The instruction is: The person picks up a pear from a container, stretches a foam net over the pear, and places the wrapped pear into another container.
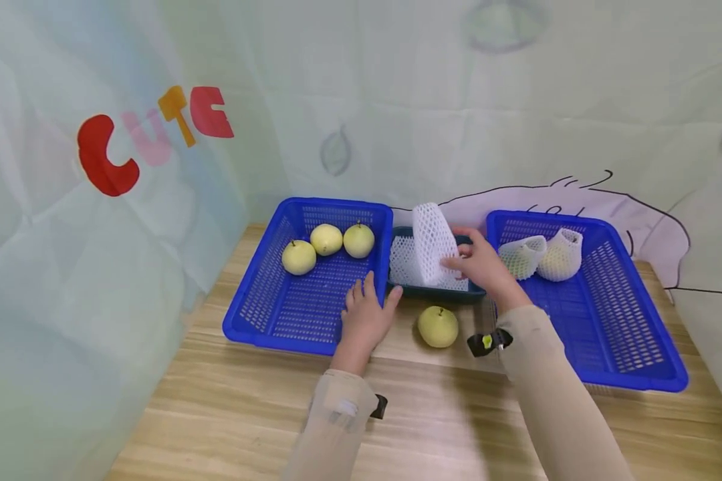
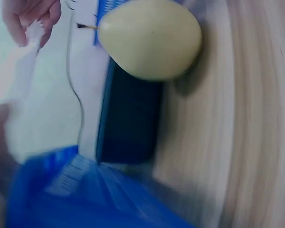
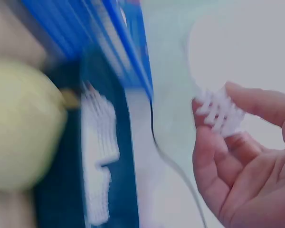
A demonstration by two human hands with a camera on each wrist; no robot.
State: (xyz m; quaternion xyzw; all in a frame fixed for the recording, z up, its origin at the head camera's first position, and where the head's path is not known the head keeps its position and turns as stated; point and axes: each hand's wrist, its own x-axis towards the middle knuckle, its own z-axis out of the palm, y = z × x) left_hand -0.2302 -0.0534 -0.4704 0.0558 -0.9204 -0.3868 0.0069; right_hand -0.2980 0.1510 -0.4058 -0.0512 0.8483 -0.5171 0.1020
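Observation:
A white foam fruit net (image 1: pixel 433 237) is pinched between the thumb and fingers of my right hand (image 1: pixel 481 264), raised over a dark green tray (image 1: pixel 433 291). More white nets (image 3: pixel 97 152) lie inside that tray. My left hand (image 1: pixel 367 319), fingers spread, hovers by the near right corner of the left blue basket (image 1: pixel 259 339) and holds nothing. Between my wrists a yellow-green pear (image 1: pixel 438 327) sits on the table, its stem up. The left wrist view shows this pear (image 2: pixel 152 40) close up, in front of the tray.
Several bare pears (image 1: pixel 327 240) sit at the back of the left basket. The blue basket on the right (image 1: pixel 614 381) holds two pears in foam nets (image 1: pixel 559 255). A fabric backdrop (image 1: pixel 361 100) rises behind the wooden table (image 1: pixel 228 407).

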